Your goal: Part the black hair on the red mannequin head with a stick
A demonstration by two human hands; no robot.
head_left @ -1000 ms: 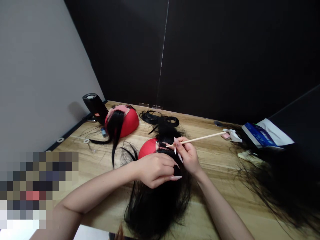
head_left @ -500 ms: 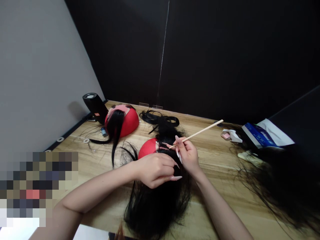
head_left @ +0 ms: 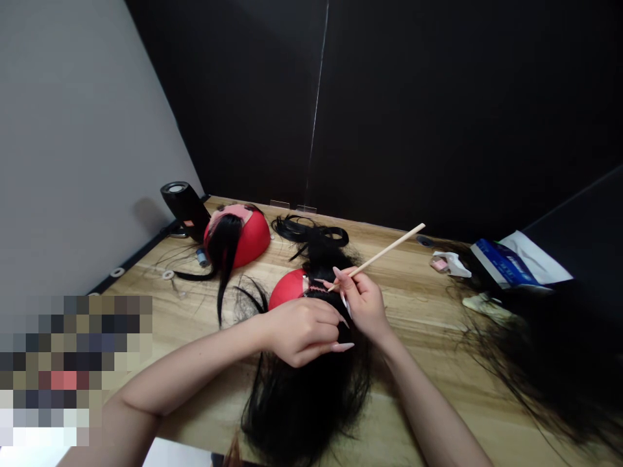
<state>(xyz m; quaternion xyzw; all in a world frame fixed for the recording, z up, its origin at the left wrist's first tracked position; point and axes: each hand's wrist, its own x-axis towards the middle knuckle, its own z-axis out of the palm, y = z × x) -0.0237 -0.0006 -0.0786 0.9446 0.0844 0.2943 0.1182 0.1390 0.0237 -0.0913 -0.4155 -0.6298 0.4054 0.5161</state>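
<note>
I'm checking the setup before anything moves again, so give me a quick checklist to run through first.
1. Pale stick held in the right hand: ok, gripped near its lower end.
2. Stick tip touching the hair: cannot tell, too small to judge.
3. Left hand over the long black hair: ok; whether it pinches strands, cannot tell.
4. Front red dome fully visible: not ok, hand and hair cover part.
5. Stray strands tidied: not ok, they spread left of that dome.
6. Rear red dome apart from the hands: ok.
</note>
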